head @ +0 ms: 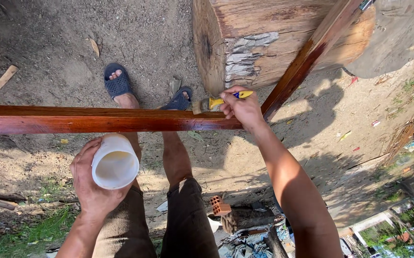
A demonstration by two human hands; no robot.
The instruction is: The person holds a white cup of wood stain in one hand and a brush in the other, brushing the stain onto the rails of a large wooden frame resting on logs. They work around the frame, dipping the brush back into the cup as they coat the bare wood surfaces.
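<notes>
With the brush (214,102) laid bristles-first on the top face of the horizontal wooden beam (97,119), the step in hand reads as coating the wood with varnish or stain. Right hand (240,107) is closed around the yellow handle, blue tip sticking out past the knuckles, bristles touching the beam's upper edge just left of the joint with the slanted beam (307,57). Left hand (94,184) is wrapped around a white plastic cup (115,162), held low and clear of the beam, mouth tipped toward the camera; pale liquid shows inside, level hard to judge. The hands are well apart. The beam looks glossy red-brown along its whole visible length, so the coat seems far along here. A big log (245,43) sits behind the joint, feet in dark sandals (117,82) on the dirt ground (49,52) below. My read: next stroke needs an even drag along the grain, light pressure, then a reload, bringing cup and brush together without dripping.
</notes>
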